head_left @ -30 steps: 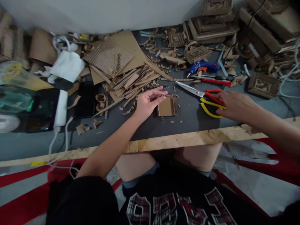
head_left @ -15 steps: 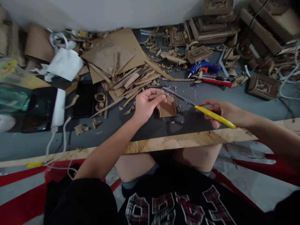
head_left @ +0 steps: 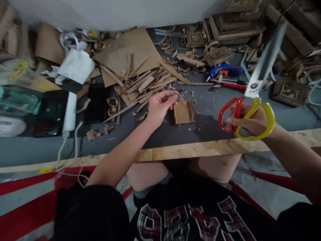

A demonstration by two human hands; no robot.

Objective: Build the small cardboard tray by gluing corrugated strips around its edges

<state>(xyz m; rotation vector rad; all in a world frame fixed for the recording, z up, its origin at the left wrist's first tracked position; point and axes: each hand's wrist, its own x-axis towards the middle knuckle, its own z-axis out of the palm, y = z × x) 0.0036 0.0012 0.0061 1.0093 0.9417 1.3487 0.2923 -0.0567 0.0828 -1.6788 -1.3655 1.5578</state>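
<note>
Closely pinched, the left fingers (head_left: 172,99) hold a corrugated strip (head_left: 181,97) beside the cardboard tray (head_left: 185,115); right fingers (head_left: 232,122) grip scissors (head_left: 254,87).

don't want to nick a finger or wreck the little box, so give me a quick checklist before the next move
1. Right hand grips the scissors by the handles: ok.
2. Blades clear of the left hand: ok, they point up and away from it.
3. Cardboard box sitting on the table, open side up: ok.
4. Corrugated strip fixed to the box: cannot tell, the left fingertips cover part of it.
5. Surface around the box free of scraps: not ok, bits lie beside it.
6. Glue gun cool: cannot tell, it just lies farther back.
</note>
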